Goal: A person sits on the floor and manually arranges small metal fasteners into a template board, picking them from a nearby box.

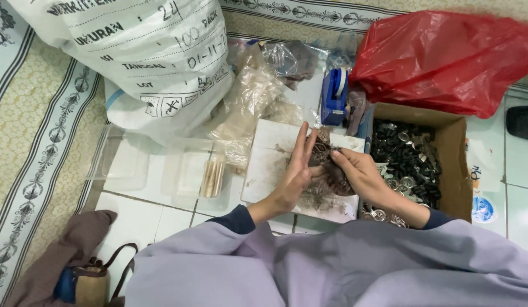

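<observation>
A dark brown, fibrous clump (pixel 330 165) sits between my two hands, just above the white rectangular board (pixel 269 165). My right hand (pixel 358 173) pinches its right edge with thumb and fingertips; my left hand (pixel 295 176) presses flat against its left side, fingers spread and straight. Right of the board stands a brown cardboard box (pixel 454 170) of black and silver round parts; behind the board, a blue tape dispenser (pixel 334 96).

Red plastic bag (pixel 446 57), blue tape dispenser (pixel 334 96), brown cardboard box (pixel 454 165).
</observation>
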